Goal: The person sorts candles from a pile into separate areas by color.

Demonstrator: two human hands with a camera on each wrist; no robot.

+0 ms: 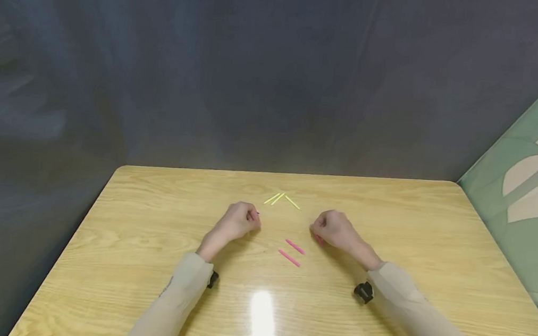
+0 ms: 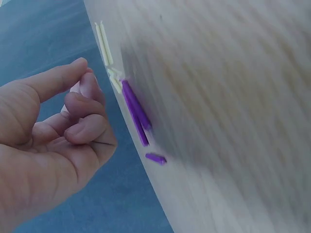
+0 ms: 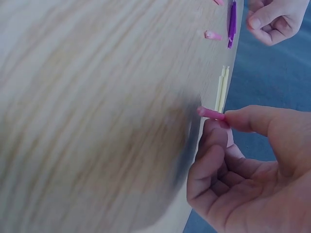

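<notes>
My right hand (image 1: pixel 337 230) pinches a slim pink stick (image 3: pixel 212 114) between thumb and forefinger, just above the wooden table (image 1: pixel 167 287). In the head view that stick is mostly covered by the hand. My left hand (image 1: pixel 239 219) has its fingers loosely bent and its thumb and forefinger tips close together, with nothing visible between them. Beside it in the left wrist view lie purple sticks (image 2: pixel 136 109), one of them short-looking (image 2: pixel 156 158). Two more pink sticks (image 1: pixel 290 258) lie slantwise between the hands, nearer to me.
Several thin yellow sticks (image 1: pixel 277 198) lie farther back on the table, set at angles. A dark curtain (image 1: pixel 276 83) hangs behind the table's far edge. At the right hangs a leaf-patterned cloth (image 1: pixel 534 212).
</notes>
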